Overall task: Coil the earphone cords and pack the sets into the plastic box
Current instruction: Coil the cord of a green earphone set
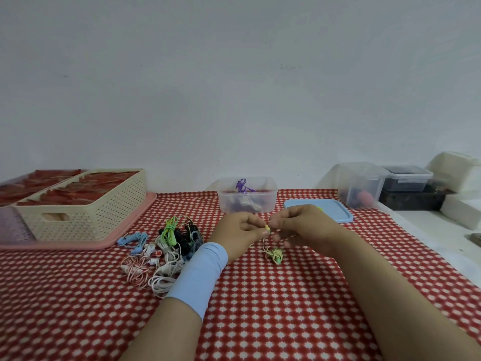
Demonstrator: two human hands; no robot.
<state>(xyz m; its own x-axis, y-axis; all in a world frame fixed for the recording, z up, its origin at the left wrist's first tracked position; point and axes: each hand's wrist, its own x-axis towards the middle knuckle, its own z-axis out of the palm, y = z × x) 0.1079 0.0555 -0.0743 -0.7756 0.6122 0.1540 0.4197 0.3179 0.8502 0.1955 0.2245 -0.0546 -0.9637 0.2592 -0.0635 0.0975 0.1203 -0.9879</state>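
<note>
I had both hands up over the surface (286,308), working one yellow-green earphone set (274,254). L hand (240,231) and R hand (299,225) met tip to tip. The fingers (264,232) of each were curled in, pinching a small yellow piece of the set between them; earbud or plug, couldn't tell which. The rest of the cord dropped from the pinch to a loose, half-made bundle on the cloth just below the fingers, toward me.

The plastic box (268,204) stood open just beyond the fingers, w/ a purple set (243,185) and others already in it. Its blue lid (330,209) lay beyond the R fingers, off to the right. The uncoiled pile (166,246) sat left of the L fingers.

Step in hand, as I judged it: coiling this cord. To do it well I'd anchor the end in the L pinch, feed w/ the R, and lay even loops w/ no twist. Light tension only, b/c thin cord kinks and the bundle below looked ready to snag. I'd tuck the last bit round the loops so the coil holds, then carry it straight ahead into the box w/o brushing the pile.
</note>
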